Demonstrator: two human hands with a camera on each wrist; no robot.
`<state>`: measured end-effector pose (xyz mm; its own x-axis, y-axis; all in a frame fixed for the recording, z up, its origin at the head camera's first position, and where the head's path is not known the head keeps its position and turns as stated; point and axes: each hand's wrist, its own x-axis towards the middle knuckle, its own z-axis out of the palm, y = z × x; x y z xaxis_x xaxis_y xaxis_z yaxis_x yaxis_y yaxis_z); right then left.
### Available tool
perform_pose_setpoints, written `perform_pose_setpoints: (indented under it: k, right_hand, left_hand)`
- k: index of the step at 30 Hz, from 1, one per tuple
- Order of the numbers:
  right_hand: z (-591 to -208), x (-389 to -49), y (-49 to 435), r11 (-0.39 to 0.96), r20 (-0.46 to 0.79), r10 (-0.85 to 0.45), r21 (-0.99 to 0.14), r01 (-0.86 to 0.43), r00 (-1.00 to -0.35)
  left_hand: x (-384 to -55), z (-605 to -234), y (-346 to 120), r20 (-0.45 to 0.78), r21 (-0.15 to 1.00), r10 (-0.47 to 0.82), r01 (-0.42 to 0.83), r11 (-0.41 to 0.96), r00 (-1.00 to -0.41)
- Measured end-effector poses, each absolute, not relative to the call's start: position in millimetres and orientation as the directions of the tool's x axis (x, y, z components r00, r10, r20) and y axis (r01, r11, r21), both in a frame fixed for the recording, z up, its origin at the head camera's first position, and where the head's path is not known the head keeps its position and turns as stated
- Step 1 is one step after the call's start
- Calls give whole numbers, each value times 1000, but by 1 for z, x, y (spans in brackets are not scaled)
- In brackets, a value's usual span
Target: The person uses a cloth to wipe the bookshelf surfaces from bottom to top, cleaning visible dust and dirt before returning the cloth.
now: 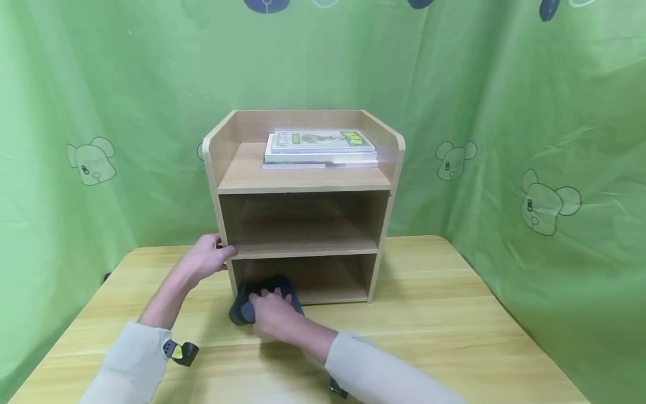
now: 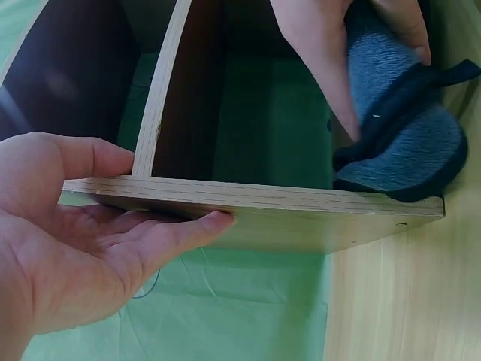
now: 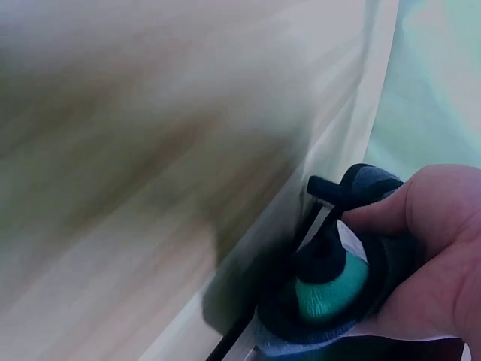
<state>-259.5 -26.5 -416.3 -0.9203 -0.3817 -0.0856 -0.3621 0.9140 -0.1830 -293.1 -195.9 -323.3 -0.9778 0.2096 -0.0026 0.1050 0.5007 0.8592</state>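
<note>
A small wooden shelf unit (image 1: pixel 313 188) stands on the table. My left hand (image 1: pixel 209 257) grips the edge of its left side panel (image 2: pixel 301 197), with the thumb by the middle board and the fingers along the outer face. At the lower left compartment, my right hand (image 1: pixel 275 315) holds a dark blue fabric item (image 1: pixel 241 310). In the left wrist view this soft item (image 2: pixel 409 147) shows blue-grey knit, dark trim and a protruding tab, and overlaps the panel's bottom front corner. The right wrist view reveals a green patch (image 3: pixel 331 293) within it; its exact kind cannot be told.
Several books (image 1: pixel 323 148) lie stacked on the shelf's top level. The middle compartment (image 1: pixel 303 224) is open at the front. Green curtains (image 1: pixel 323 62) with cartoon figures surround the wood-grain table (image 1: pixel 429 336) at the back and sides.
</note>
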Motion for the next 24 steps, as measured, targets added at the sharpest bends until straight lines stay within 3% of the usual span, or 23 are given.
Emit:
perform_pose_setpoints:
  k: [10, 24]
  right_hand:
    - [-419, -268, 5, 921, -89, -346, -225, -319, -934]
    - [-430, -272, 69, 909, 7, -356, -232, -347, -935]
  left_hand:
    - [-294, -324, -196, 8, 845, 189, 108, 524, -982]
    - [-292, -322, -195, -26, 861, 185, 72, 504, -982]
